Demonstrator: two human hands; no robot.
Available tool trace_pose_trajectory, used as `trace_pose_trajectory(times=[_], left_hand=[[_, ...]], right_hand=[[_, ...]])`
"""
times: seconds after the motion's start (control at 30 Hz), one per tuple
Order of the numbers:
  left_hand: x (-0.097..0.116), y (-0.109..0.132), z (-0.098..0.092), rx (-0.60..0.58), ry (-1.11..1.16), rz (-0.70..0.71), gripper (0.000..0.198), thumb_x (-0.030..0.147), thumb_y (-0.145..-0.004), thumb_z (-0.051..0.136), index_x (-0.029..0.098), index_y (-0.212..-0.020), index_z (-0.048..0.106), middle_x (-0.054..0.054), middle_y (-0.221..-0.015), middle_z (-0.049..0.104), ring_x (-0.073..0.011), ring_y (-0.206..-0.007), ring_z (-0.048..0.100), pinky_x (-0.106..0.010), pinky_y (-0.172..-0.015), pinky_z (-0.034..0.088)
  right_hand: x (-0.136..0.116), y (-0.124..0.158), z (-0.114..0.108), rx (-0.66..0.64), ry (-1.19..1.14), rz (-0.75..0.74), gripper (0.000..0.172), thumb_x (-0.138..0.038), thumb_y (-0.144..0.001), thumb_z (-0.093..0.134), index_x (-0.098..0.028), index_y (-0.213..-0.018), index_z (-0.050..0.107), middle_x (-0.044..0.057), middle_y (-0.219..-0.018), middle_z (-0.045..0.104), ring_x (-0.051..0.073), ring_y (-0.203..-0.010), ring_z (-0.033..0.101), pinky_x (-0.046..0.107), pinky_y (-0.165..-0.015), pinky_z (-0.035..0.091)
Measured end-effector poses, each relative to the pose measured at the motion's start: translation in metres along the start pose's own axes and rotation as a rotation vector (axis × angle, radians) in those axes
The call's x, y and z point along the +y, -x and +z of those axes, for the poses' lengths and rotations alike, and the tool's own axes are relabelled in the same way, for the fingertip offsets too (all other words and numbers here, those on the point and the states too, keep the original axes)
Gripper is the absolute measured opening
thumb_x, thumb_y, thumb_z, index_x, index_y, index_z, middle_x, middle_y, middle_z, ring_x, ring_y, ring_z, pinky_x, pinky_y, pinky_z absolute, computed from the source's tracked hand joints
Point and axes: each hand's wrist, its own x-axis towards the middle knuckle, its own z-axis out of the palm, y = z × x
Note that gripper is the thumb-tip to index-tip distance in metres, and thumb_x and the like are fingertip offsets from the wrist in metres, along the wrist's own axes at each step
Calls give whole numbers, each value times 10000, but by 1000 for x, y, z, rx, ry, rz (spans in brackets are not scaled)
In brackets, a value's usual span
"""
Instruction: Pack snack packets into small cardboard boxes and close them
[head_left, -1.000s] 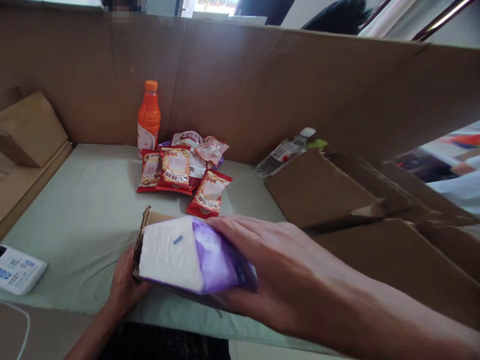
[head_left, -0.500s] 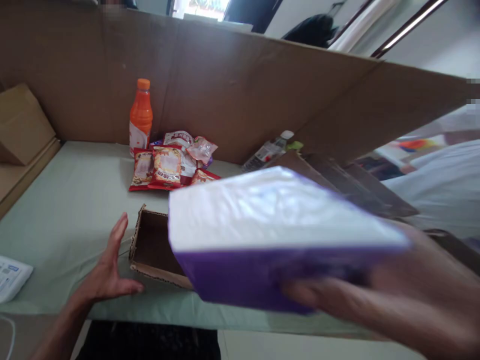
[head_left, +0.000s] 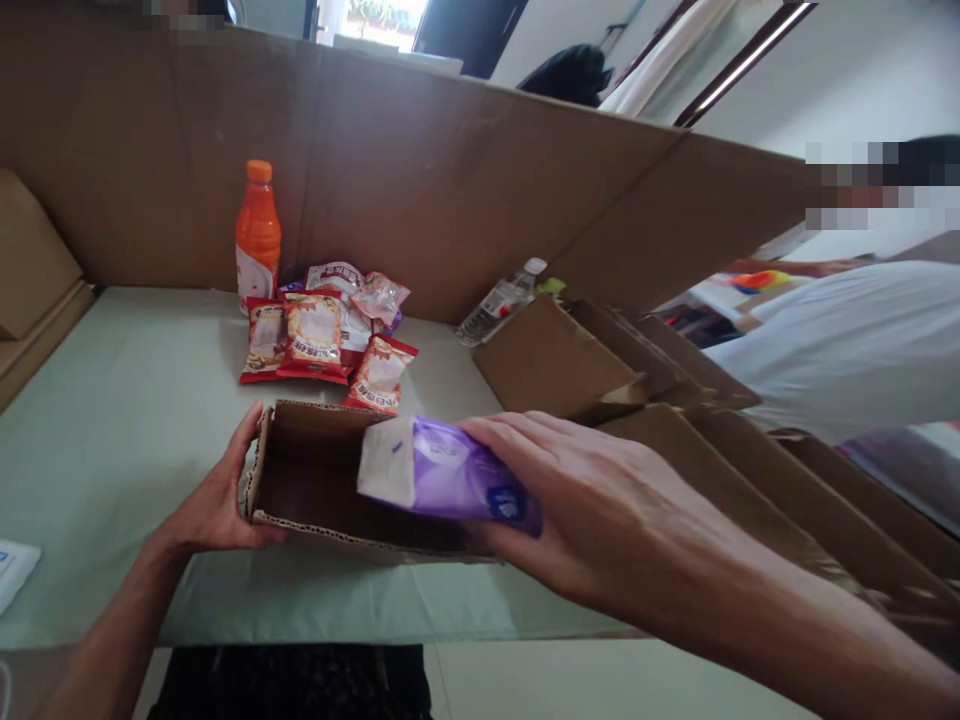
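An open-topped cardboard box [head_left: 300, 480] stands on the green cloth in front of me. My left hand [head_left: 221, 495] clasps its left end, thumb along the near side and fingers at the far corner. Held in my right hand [head_left: 555, 480] is a purple and white tissue pack [head_left: 457, 475], tilted over the right part of the box's opening. The pack's lower edge reaches into the opening, and my fingers and thumb wrap its right end. Behind the box lie red snack packets [head_left: 313, 335], one of them [head_left: 381, 375] close to the box's far edge.
At the back stand an orange drink bottle [head_left: 259, 235] and a leaning clear bottle [head_left: 501, 303]. Cardboard boxes [head_left: 559, 360] crowd the right side; more cardboard [head_left: 34, 265] is at left. A tall cardboard wall [head_left: 420, 180] closes the back. Another person's white sleeve [head_left: 840, 325] shows at right.
My right hand has lowered the tissue pack from near the camera to the box's opening, turning it. My left hand has closed in on the box's left end. The view has shifted slightly.
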Motion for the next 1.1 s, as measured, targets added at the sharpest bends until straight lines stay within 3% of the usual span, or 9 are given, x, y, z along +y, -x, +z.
trace_pose_trajectory(times=[0.1, 0.2, 0.27, 0.4, 0.53, 0.67, 0.93, 1.1], left_hand=[[3, 1, 1, 0, 25, -14, 1313, 552, -688, 853, 322, -1627, -36, -164, -1696, 161, -446, -1526, 258, -637, -1215, 274], [9, 1, 2, -15, 43, -28, 1349, 554, -667, 866, 311, -1628, -49, -171, -1680, 202, -450, -1502, 310, -615, -1196, 335], [13, 1, 4, -16, 32, -32, 1357, 566, -669, 861, 303, -1627, -63, -171, -1671, 220, -449, -1501, 310, -622, -1206, 312], [15, 4, 5, 6, 5, -25, 1309, 603, -686, 834, 303, -1630, -22, -154, -1678, 183, -445, -1531, 227, -640, -1238, 208], [11, 6, 7, 15, -12, 3, 1297, 582, -692, 836, 301, -1631, -14, -154, -1674, 168, -448, -1540, 190, -634, -1246, 197], [9, 6, 8, 16, -21, 41, 1257, 574, -707, 830, 299, -1633, 25, -155, -1665, 192, -446, -1538, 199, -621, -1250, 209], [13, 5, 8, 29, -29, -4, 1236, 615, -695, 836, 309, -1628, 84, -158, -1670, 201, -440, -1533, 227, -633, -1245, 214], [17, 8, 7, 37, -101, 37, 1187, 632, -728, 805, 337, -1626, 86, -145, -1678, 196, -428, -1538, 222, -632, -1245, 225]], right_hand=[[-1, -3, -7, -77, 71, 13, 223, -245, -718, 669, -147, -918, 663, 136, -900, 718, 284, -772, 679, 388, -687, 523], [-17, -21, -8, -197, -19, 27, 257, -282, -761, 692, -151, -980, 665, 114, -925, 720, 274, -826, 687, 372, -734, 522], [-32, -38, -3, -327, -58, 32, 282, -290, -790, 701, -152, -1032, 661, 110, -972, 724, 278, -879, 693, 369, -764, 521], [-50, -66, 27, -548, -36, -1, 338, -290, -843, 702, -113, -1127, 653, 154, -1075, 721, 313, -957, 695, 386, -792, 526], [-45, -68, 68, -670, -42, 24, 425, -267, -848, 734, -84, -1221, 647, 197, -1223, 690, 334, -1069, 680, 402, -893, 524], [-40, -62, 86, -660, -77, 52, 482, -264, -839, 747, -76, -1265, 624, 215, -1236, 683, 354, -1101, 672, 431, -933, 521], [-46, -68, 85, -609, -112, -2, 448, -269, -820, 765, -49, -1197, 664, 220, -1129, 723, 358, -1005, 713, 429, -842, 567], [-38, -64, 80, -561, -148, -15, 616, -395, -808, 799, -52, -1292, 632, 232, -1215, 702, 365, -1087, 695, 454, -920, 558]])
